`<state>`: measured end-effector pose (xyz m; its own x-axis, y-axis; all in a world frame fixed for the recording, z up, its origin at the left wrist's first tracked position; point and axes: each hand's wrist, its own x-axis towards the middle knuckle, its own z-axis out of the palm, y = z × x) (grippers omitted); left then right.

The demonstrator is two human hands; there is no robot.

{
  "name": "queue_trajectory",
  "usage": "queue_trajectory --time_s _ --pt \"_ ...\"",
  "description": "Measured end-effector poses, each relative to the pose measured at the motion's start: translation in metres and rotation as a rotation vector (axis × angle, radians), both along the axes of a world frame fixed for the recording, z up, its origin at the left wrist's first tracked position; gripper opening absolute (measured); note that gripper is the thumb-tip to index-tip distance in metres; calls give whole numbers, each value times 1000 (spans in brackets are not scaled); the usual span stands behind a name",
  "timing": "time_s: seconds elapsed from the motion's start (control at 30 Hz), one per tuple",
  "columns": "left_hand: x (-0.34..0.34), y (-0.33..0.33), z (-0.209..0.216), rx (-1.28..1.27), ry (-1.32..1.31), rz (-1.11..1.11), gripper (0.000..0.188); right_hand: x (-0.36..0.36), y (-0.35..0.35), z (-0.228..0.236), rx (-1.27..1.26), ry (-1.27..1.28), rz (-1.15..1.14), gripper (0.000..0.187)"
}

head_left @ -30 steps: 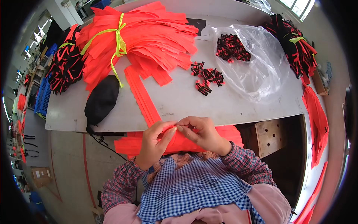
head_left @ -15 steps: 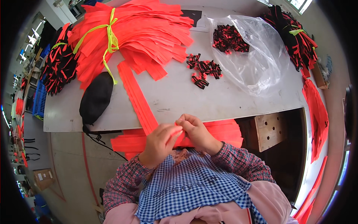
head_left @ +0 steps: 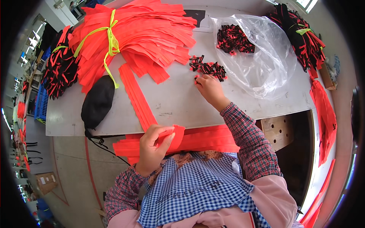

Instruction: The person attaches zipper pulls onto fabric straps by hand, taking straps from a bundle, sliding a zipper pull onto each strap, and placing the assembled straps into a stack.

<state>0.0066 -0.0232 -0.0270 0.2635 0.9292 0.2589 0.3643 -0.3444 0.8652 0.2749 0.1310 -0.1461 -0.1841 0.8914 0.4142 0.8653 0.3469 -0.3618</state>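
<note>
My left hand (head_left: 153, 149) is closed in a pinch on the end of a bright orange-red zipper tape (head_left: 177, 137), at the table's front edge. This strip runs up across the table, and its end folds over beside my thumb. My right hand (head_left: 212, 91) reaches onto the table, its fingers curled down on a small black-and-red zipper pull (head_left: 196, 79). The hand partly hides that piece. Just beyond it lies a small loose pile of zipper pulls (head_left: 216, 71). More orange-red tapes (head_left: 209, 139) lie across my lap, under the table edge.
A large bundle of orange-red tapes (head_left: 152, 34), tied with a yellow-green strip, covers the back left. A black pouch (head_left: 98, 102) sits at the left edge. A clear plastic bag (head_left: 272, 72) holds more zipper pulls at back right. Black-and-red bundles (head_left: 61, 72) flank the table.
My right hand has left the tape by my left hand and moved up and forward to the loose zipper pulls. My left hand keeps the tape end, which now shows folded.
</note>
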Motion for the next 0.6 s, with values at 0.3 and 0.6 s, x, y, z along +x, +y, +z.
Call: queue_trajectory --time_s 0.3,0.6 --pt "0 5 -1 -27 -21 11 16 1 13 4 -59 4 49 10" --pt "-2 3 3 -64 -85 16 17 2 -55 94 -190 1351 185 12"
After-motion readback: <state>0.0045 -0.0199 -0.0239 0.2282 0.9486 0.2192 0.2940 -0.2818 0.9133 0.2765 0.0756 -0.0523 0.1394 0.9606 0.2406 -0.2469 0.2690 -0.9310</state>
